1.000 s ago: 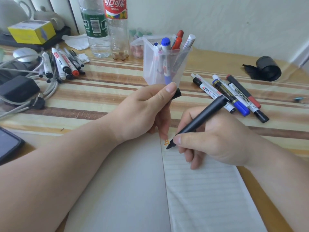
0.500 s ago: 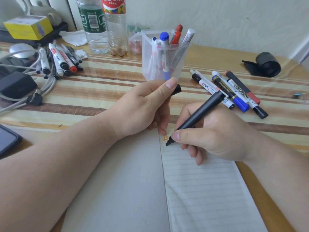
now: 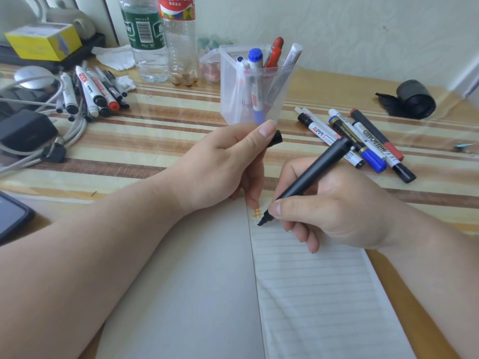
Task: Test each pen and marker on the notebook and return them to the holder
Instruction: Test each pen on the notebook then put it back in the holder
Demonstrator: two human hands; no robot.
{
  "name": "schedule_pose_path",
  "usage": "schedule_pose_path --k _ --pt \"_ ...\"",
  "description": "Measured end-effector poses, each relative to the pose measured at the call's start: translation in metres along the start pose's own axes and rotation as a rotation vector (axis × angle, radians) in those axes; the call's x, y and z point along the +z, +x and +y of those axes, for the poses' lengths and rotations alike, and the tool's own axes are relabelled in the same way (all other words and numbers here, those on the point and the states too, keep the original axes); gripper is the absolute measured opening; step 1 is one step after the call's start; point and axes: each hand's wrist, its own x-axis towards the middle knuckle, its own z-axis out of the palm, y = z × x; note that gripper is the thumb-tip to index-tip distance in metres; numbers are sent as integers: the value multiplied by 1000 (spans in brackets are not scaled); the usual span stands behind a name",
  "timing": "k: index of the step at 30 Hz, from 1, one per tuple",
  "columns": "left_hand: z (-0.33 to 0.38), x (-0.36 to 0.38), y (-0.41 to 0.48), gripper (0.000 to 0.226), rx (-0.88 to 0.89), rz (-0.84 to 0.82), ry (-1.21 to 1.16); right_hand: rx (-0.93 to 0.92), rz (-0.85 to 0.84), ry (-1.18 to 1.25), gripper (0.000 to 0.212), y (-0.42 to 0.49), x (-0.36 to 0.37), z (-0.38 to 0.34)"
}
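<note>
The notebook (image 3: pixel 311 294) lies open at the front of the table (image 3: pixel 155 141). The right hand (image 3: pixel 337 211) grips a black marker (image 3: pixel 308 177) with curled fingers. The tip is down on the lined page, just under a small orange mark (image 3: pixel 257 213). The left hand (image 3: pixel 223 167) rests at the top of the notebook and pinches the black cap (image 3: pixel 276 138) with the thumb. Behind the right hand, four markers (image 3: pixel 363 141) lie side by side on the table. The clear holder (image 3: pixel 255 86) stands behind the left hand with a few pens in it. More pens (image 3: pixel 88 92) lie far left, and two bottles (image 3: pixel 147 40) stand at the back.
</note>
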Motion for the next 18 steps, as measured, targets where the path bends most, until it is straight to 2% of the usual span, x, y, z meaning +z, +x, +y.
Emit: schedule_pose_path --k 9,18 --pt "-1 0 0 46 -1 8 -2 18 41 -132 12 0 1 -4" --pt "-1 0 0 46 -8 2 2 2 50 -56 14 1 1 -1"
